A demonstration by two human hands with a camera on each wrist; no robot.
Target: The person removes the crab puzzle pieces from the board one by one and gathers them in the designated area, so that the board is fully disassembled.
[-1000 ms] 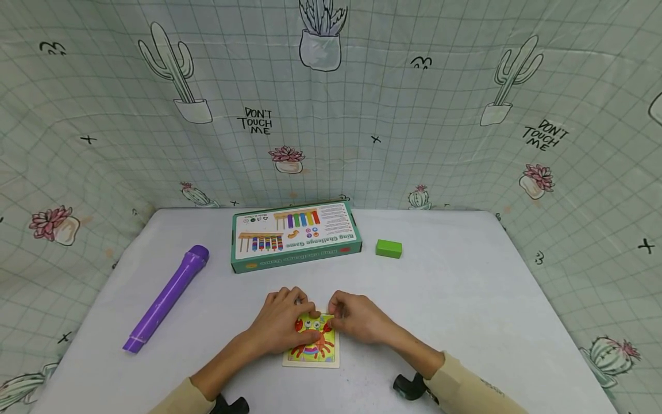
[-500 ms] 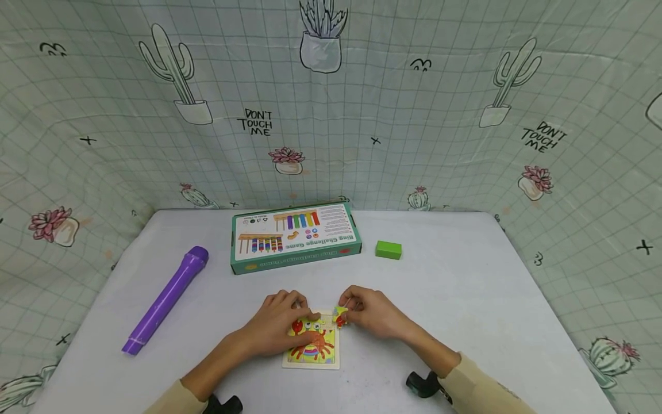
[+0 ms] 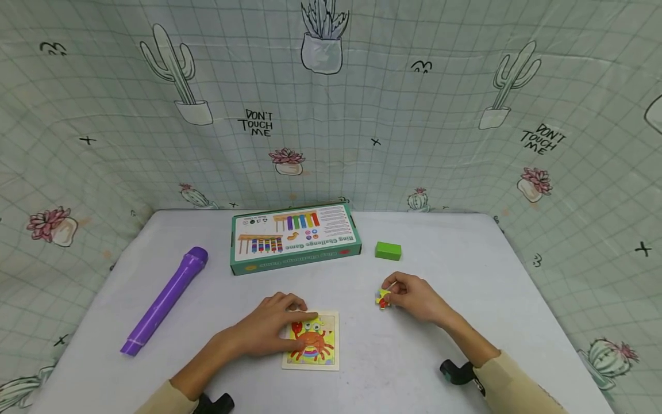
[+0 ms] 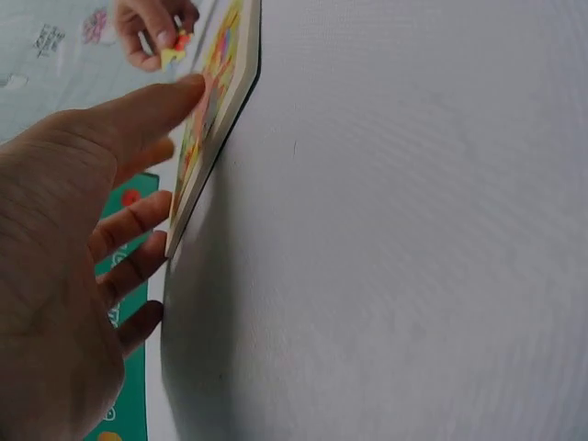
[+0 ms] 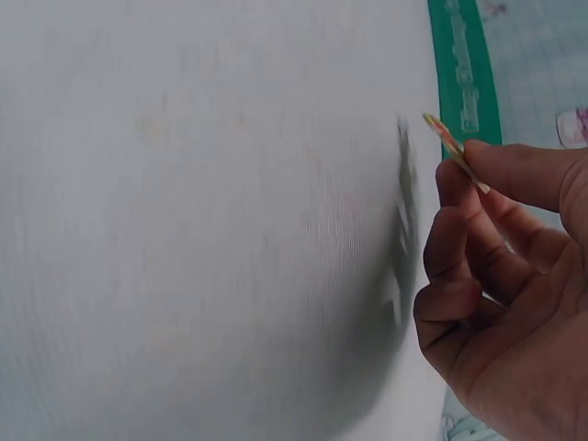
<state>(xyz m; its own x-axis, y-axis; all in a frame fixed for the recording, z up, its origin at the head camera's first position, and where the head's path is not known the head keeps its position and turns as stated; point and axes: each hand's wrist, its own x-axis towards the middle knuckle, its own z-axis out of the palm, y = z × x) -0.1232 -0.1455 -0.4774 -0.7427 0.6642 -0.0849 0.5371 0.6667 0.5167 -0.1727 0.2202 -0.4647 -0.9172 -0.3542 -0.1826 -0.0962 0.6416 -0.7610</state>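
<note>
A square crab puzzle (image 3: 313, 348) in a pale wooden frame lies on the table. Its upper right corner shows bare wood where a piece is out. My left hand (image 3: 269, 326) rests on the puzzle's left side; the thumb lies over the crab and the other fingers reach along the upper left edge. To the right of the puzzle, my right hand (image 3: 416, 299) pinches a yellow and red puzzle piece (image 3: 383, 299) between thumb and fingertip. The right wrist view shows that piece (image 5: 450, 142) edge-on, held above the tabletop.
Behind the hands lies a green and white game box (image 3: 297, 238), with a green block (image 3: 388, 250) to its right. A purple tube (image 3: 165, 302) lies slanted at the left. A patterned cloth (image 3: 320, 115) hangs behind the white table (image 3: 465, 253).
My right hand has lifted the corner piece out of the puzzle and carried it to the right. My left hand has shifted slightly left but stays on the puzzle.
</note>
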